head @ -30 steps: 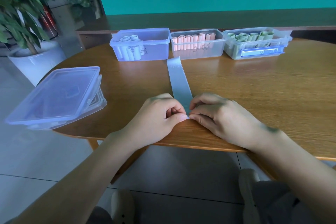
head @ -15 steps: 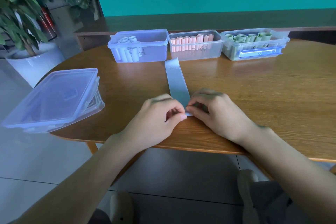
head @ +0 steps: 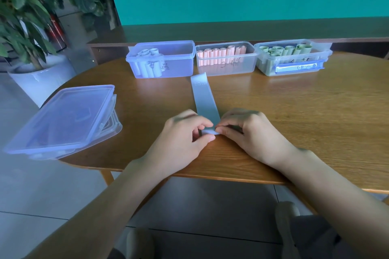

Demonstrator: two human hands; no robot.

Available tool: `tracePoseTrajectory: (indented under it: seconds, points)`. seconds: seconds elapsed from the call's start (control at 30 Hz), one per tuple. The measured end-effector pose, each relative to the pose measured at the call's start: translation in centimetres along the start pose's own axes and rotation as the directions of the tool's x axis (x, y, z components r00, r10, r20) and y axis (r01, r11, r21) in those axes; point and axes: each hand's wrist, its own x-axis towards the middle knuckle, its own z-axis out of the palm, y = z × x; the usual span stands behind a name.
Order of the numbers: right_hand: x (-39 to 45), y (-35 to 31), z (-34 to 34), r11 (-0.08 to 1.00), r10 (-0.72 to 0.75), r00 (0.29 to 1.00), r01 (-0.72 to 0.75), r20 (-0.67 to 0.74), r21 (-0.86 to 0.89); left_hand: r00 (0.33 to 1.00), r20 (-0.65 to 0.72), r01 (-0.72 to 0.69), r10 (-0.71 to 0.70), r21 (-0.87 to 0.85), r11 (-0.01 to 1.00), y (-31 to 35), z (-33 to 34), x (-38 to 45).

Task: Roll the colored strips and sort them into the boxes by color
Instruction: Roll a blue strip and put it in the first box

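A round wooden table (head: 294,122) is carrying everything here. At its left edge a stack of clear box lids (head: 63,120) is lying, partly overhanging the rim. Along the far side three open clear boxes are standing in a row, close together. The left box (head: 168,65) is holding pale blue rolls (head: 148,63), standing on end and crowded into its left part. The middle box (head: 242,65) is holding pink rolls (head: 221,55) lined upright along its back wall. The right box (head: 315,59) is holding green rolls (head: 282,50), with a blue clip showing on its front wall. A pale blue strip (head: 204,99) is lying flat on the table, running from just before the boxes toward the person, its near end curled into a small roll. The left hand (head: 181,143) is pinching that rolled end between thumb and fingers, and the right hand (head: 250,134) is gripping it from the other side, fingers curled over it.
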Motion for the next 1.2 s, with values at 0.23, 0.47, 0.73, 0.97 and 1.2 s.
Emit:
tracePoseTrajectory:
  seconds: [0.23,0.47,0.73,0.97,1.2]
  points:
    - [0.2,-0.1,0.2,1.000,-0.016,0.999,0.015,-0.034,-0.019,1.000,0.008,0.012,-0.013,0.020,1.000,-0.2,0.2,0.5]
    - [0.8,0.4,0.1,1.000,-0.002,1.000,0.002,0.031,-0.004,1.000,-0.017,0.019,-0.017,0.064,0.998,-0.4,0.6,0.8]
    - [1.9,1.2,-0.4,0.999,0.043,0.992,-0.044,0.116,0.009,0.998,-0.015,0.058,-0.058,0.029,0.998,-0.4,0.4,1.3]
    - [1.0,0.6,-0.7,0.997,0.035,0.994,-0.042,0.103,0.068,0.999,-0.007,0.039,-0.039,-0.024,0.999,-0.5,0.5,1.2]
    - [-1.5,-0.9,-1.4,0.986,0.077,0.988,-0.094,0.131,0.135,0.999,0.007,-0.033,0.033,-0.043,0.999,0.3,-0.2,-1.4]
